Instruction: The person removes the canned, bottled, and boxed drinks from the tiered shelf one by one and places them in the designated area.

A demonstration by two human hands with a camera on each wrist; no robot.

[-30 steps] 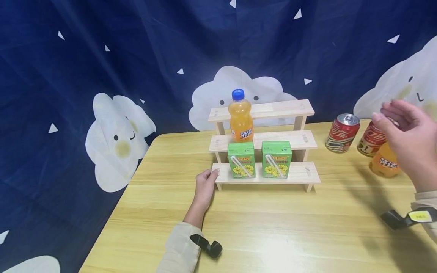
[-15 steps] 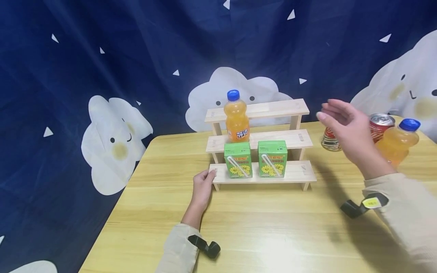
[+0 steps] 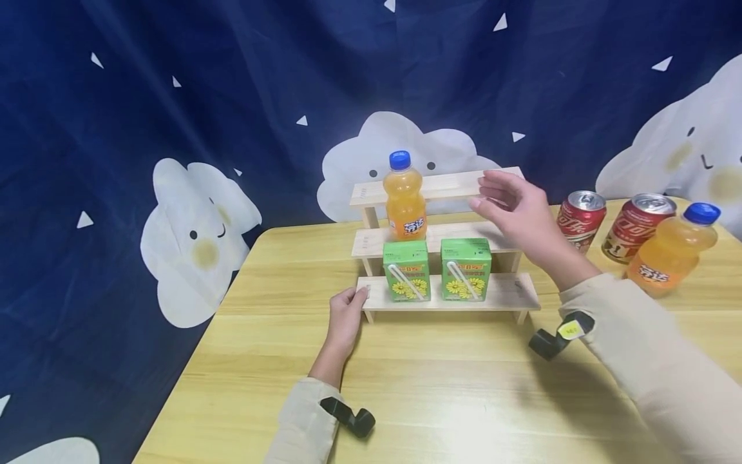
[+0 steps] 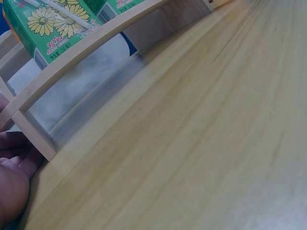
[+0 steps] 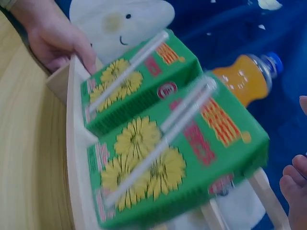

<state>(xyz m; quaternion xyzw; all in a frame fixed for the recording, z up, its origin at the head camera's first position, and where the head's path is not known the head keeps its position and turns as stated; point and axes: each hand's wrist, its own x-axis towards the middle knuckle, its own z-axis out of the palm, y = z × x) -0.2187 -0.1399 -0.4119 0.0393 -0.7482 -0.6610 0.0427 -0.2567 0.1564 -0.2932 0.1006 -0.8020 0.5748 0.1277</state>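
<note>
We seem to be in an indoor corner dressed like a small filming set: a dark blue curtain (image 3: 249,71) printed with smiling clouds hangs right behind a wood-grain desk (image 3: 429,374), and black wrist cameras (image 3: 364,423) sit over both sleeves (image 3: 655,361). We cannot tell what kind of building surrounds it.

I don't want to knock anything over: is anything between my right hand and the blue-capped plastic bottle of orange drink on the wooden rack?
Nothing visible; only an open gap lies between your right hand and the orange drink bottle. The right green rectangular carton stands lower, on the pale wooden bottom tier.
</note>
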